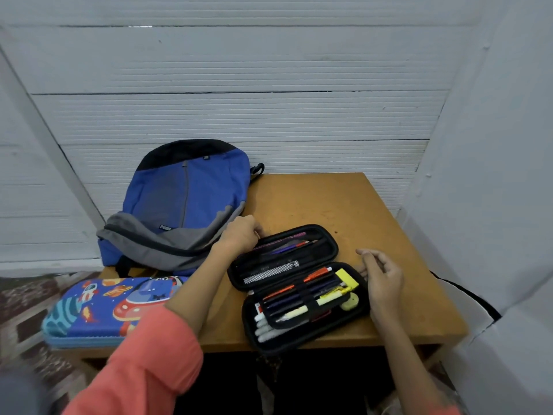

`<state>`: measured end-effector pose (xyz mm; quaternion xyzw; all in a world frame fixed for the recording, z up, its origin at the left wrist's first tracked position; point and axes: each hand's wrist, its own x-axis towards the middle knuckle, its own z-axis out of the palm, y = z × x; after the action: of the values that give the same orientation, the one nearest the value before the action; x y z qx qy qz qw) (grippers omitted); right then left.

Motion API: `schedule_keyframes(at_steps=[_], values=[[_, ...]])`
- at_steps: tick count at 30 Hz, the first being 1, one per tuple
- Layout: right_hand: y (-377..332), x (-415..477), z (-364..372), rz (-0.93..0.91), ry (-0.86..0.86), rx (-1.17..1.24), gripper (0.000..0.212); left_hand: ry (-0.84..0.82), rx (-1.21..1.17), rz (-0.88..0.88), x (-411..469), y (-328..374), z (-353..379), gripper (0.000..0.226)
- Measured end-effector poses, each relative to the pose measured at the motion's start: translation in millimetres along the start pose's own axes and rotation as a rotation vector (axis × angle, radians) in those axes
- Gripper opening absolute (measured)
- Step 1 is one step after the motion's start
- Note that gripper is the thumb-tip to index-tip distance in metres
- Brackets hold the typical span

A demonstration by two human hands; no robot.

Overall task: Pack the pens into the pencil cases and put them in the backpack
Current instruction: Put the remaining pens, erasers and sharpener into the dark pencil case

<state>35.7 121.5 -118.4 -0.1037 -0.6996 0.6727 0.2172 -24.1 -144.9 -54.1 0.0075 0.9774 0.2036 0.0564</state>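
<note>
**Full black case lies open, about to be closed**

The black pencil case (334,247) lies spread open at the centre of the wooden worktop (359,211), with its hinge running across the middle of the frame.

The left hand (239,235) is at the far-left corner of the lid. Its grip looks clamped on the rim there, though whether it pinches the rim itself or a zip pull is too small to tell. That hold suits swinging the lid over.

The right hand (384,280) hovers just beside the right end of the case. Its fingers are apart and loosely curled, holding nothing, and it is likely placed to steady the tray or meet the lid.

The lower half holds the pens (317,274), orange and dark ones tucked under an elastic band. White markers (266,324) lie along the near edge. A yellow block (347,278) and a small pale round thing (350,302) sit at the right end. The lid has a pocket with a few pencils (287,247) and a checked strip below it. Packing of this case seems done.

A blue pencil case (113,310) with a space print lies closed at the lower left, partly under the orange sleeve (149,354) and overhanging the worktop edge. What it holds cannot be seen.

The blue and grey backpack (185,199) lies flat at the upper left of the worktop, and its zips look closed. It would have to be opened before either case can go in.
</note>
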Motion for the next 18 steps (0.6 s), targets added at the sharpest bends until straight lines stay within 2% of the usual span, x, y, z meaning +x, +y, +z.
schedule_keyframes(at_steps=[6,9,11,14,18], values=[[5,6,0,0.031,-0.206,-0.038,0.01,0.109,-0.078,0.057,15,12,13,0.043],[9,8,0,0.046,-0.203,-0.06,0.004,0.142,-0.098,0.073,15,16,19,0.041],[10,10,2,0.059,-0.165,-0.136,0.011,0.134,-0.127,0.074,14,12,20,0.037],[2,17,6,0.091,-0.195,-0.331,0.028,0.11,-0.195,0.027,10,-2,16,0.026],[-12,36,5,0.343,-0.298,-0.191,0.041,0.073,-0.23,-0.07,-3,-21,2,0.022]])
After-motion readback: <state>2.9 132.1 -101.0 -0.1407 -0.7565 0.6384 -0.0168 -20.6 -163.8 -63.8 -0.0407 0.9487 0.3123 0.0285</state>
